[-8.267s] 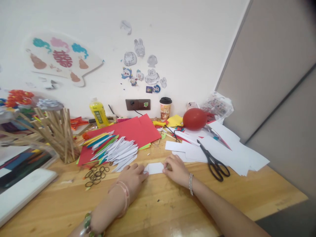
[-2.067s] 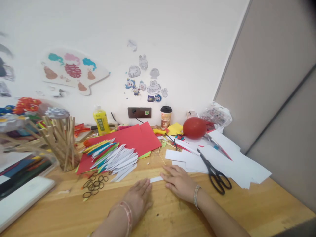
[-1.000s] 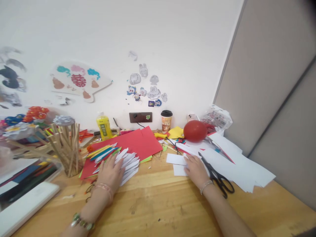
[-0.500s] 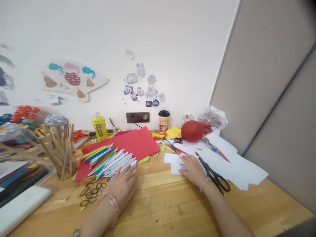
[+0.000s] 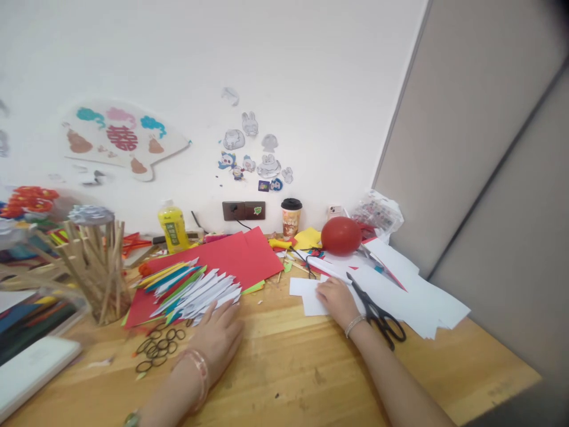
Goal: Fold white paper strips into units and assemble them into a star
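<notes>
Your left hand (image 5: 217,339) lies with loosely spread fingers at the near ends of the folded white paper strips (image 5: 205,295), apparently fanned over the red sheets (image 5: 249,252) so each is easy to reach. Your right hand (image 5: 338,301) rests on white paper slips (image 5: 312,305) on the worktop (image 5: 275,362) beside the scissors (image 5: 372,306), perhaps steadying them; whether its grip pinches one, I can't tell.

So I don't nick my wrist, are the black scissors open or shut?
Shut. The black scissors beside the right hand have their blades together, narrowing to a single tip.
</notes>
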A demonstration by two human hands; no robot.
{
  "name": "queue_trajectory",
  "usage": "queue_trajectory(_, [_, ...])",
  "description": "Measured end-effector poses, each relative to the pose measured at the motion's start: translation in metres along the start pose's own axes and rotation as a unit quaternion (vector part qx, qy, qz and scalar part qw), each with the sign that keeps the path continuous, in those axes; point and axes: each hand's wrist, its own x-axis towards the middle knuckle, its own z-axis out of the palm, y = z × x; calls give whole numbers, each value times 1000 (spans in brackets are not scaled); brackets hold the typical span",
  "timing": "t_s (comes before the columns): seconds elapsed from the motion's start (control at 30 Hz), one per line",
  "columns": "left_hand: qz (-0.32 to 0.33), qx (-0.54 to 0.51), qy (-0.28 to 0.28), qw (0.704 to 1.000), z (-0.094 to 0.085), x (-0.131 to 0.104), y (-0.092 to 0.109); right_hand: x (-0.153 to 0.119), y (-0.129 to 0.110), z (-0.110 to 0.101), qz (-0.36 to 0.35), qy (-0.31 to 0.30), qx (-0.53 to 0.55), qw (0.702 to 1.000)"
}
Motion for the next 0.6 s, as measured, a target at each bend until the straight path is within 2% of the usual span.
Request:
queue_trajectory(0.37, [4, -6, -3, 1000, -1, 1, 4, -1, -1, 3, 25, 39, -33, 998])
queue_trajectory(0.6, [7, -14, 6, 1000, 9, 0, 5, -4, -7, -10, 44, 88, -10, 995])
